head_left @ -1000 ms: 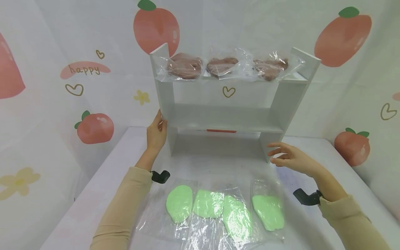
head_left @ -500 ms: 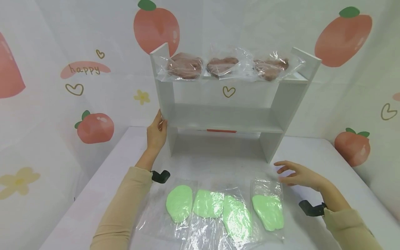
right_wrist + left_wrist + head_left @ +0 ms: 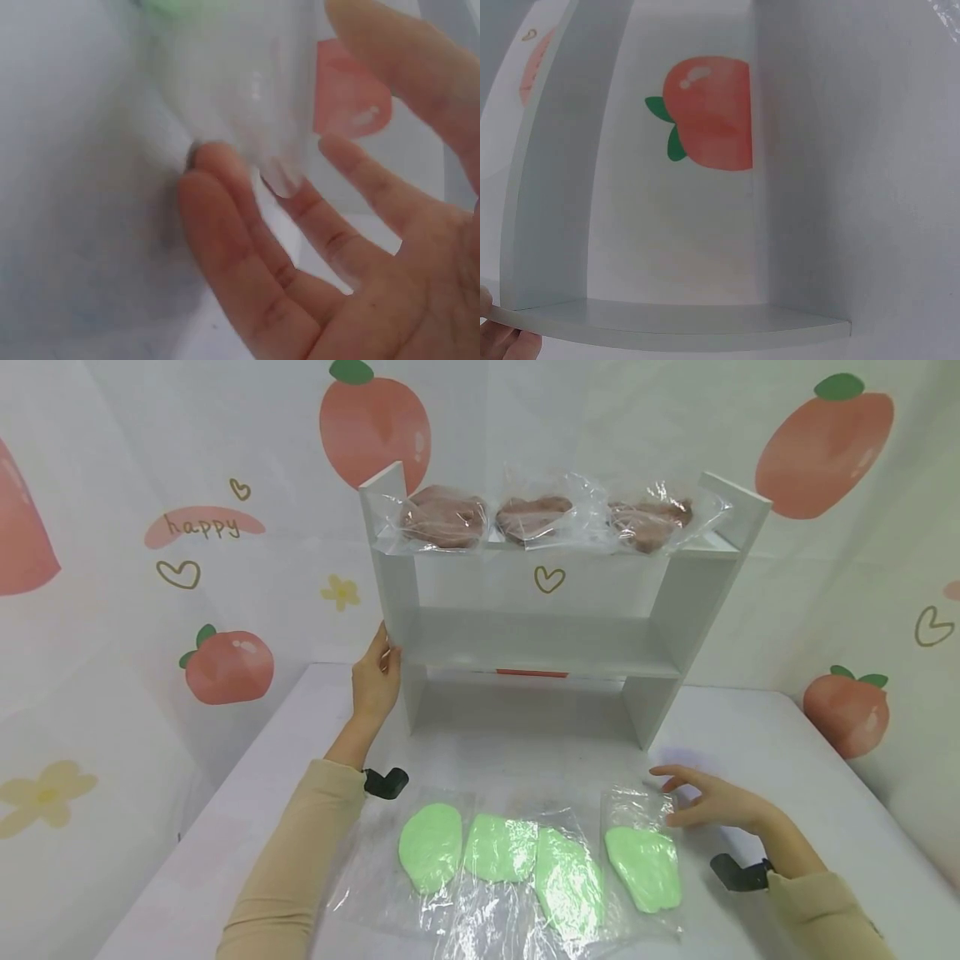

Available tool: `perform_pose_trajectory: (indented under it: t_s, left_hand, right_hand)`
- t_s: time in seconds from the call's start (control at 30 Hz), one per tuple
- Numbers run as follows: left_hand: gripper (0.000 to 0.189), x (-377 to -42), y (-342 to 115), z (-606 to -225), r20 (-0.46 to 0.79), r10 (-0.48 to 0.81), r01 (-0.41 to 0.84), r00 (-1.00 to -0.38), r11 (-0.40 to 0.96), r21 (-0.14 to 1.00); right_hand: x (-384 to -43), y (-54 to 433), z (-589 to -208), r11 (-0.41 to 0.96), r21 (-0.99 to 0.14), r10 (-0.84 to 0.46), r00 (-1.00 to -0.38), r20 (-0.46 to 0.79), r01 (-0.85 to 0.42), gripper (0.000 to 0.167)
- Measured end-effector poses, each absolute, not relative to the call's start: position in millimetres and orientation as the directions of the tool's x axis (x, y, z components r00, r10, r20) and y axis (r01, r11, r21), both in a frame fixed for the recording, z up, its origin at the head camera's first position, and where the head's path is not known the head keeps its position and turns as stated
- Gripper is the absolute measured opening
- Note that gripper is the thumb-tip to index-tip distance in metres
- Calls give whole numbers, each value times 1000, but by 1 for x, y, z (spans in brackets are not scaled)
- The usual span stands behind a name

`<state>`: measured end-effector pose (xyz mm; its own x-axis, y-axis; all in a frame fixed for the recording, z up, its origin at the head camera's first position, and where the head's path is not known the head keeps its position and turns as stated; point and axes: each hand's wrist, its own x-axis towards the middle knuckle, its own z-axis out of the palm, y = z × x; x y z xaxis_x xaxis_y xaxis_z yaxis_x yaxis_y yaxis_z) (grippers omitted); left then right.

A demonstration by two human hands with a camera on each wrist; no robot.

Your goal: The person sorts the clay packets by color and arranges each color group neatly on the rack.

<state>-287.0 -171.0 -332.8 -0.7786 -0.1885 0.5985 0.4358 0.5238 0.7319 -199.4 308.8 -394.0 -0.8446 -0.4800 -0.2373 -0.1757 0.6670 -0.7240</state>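
My left hand (image 3: 375,683) grips the left side panel of a small white shelf rack (image 3: 540,643) at about middle-board height. In the left wrist view its fingertips (image 3: 519,346) show at the panel's front edge. My right hand (image 3: 718,802) hovers low at the upper right corner of the rightmost clear bag (image 3: 639,810), which has a flat light-green piece (image 3: 645,870) inside. Its fingers are spread and loosely bent. In the blurred right wrist view, the fingertips are at the bag's edge; I cannot tell whether they touch it.
Several more bagged flat green pieces, including the leftmost green piece (image 3: 431,849), lie in a row before the rack. Three bagged brown lumps, with the middle brown lump (image 3: 534,518), sit on the top board. A fruit-printed cloth (image 3: 247,460) hangs behind.
My right hand has come away from the rack's right panel, down and towards me, then slightly left to the rightmost bag. The left hand keeps its place.
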Motion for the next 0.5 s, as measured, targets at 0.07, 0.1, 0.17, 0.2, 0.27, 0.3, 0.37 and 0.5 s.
perform_pose_trajectory:
  t_s: [0.07,0.1,0.17,0.2,0.27,0.3,0.37,0.5]
  left_hand:
    - [47,-287,-171,-333,599,-189,436,-778,524,732]
    - [47,-288,-171,-333,600,-191,437,-777,524,731]
    - [47,-288,-171,-333,602,-190,438,-775,525,730]
    - [47,-288,-171,-333,604,-189,439,-774,526,728]
    - [46,-287,-171,-332,605,-187,442,-774,524,728]
    - [46,-287,-171,-332,606,-188,443,-773,523,728]
    - [46,-287,-170,-332,605,-189,443,-774,522,729]
    - [47,-286,-171,-333,599,-191,438,-778,519,734]
  right_hand:
    - [-198,307,-397,653,-736,-498,-833,-240,-178,76]
    - [-198,306,-398,641,-746,-509,-827,-239,-180,78]
    - [-197,305,-401,616,-765,-533,-815,-227,-189,81]
    - [-197,304,-402,602,-773,-545,-810,-215,-200,82]
    - [-196,304,-405,571,-789,-570,-801,-181,-228,83]
    - [-196,304,-406,556,-795,-583,-796,-163,-244,84]
    - [-195,303,-409,525,-805,-604,-787,-123,-277,84]
    - [-192,300,-413,493,-829,-614,-780,-117,-263,85]
